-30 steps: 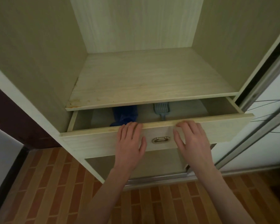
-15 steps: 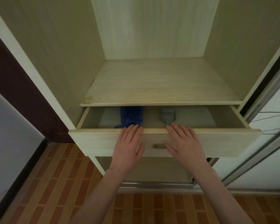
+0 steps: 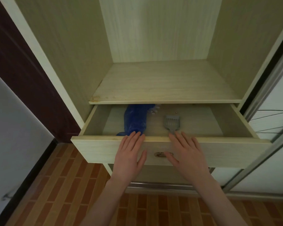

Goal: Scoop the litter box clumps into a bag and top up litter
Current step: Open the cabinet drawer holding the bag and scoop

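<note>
A pale wooden drawer (image 3: 95,149) stands pulled out of a wardrobe. Inside it lies a crumpled blue plastic bag (image 3: 135,119) on the left and a grey slotted litter scoop (image 3: 171,122) in the middle, its handle pointing toward me. My left hand (image 3: 129,155) rests flat on the drawer front, fingertips over the top edge just in front of the bag. My right hand (image 3: 185,154) lies flat beside it, fingers spread, fingertips at the edge near the scoop's handle, thumb over the metal pull (image 3: 160,154). Neither hand holds anything.
A bare wooden shelf (image 3: 163,85) sits right above the drawer. A sliding wardrobe door with a metal frame (image 3: 268,111) stands to the right. A dark door frame (image 3: 23,66) and white wall are at left. Below is brick-patterned floor (image 3: 64,185).
The drawer has slid further out, showing more of the blue bag and the scoop. Both hands stayed on the drawer front; the view shifted so the wardrobe sits more to the right.
</note>
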Demonstrator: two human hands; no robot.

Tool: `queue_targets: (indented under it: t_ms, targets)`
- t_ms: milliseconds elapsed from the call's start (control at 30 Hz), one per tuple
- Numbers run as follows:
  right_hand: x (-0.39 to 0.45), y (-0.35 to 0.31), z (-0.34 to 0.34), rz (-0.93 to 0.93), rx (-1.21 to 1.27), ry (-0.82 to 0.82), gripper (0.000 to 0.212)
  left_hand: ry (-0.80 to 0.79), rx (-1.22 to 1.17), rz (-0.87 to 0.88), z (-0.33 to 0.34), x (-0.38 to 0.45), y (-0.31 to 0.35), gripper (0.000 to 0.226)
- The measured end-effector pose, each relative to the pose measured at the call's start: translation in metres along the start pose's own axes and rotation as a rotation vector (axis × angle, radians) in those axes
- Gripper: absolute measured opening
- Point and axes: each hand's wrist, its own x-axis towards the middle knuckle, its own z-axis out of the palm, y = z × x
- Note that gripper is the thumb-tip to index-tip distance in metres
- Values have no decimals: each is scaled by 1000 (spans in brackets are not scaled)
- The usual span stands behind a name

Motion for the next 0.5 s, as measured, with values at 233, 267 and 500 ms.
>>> queue_targets:
  t_ms: [233, 267, 500]
  targets:
    - [-11, -10, -10, 18, 7, -4, 66, -51, 16, 32, -9, -9, -3, 53]
    - [-12, -11, -11, 20, 8, -8, 66, -57, 15, 35, -9, -10, -4, 53]
    - [-26, -15, -15, 35, -4, -25, 68, -63, 13, 28, -19, -22, 3, 54]
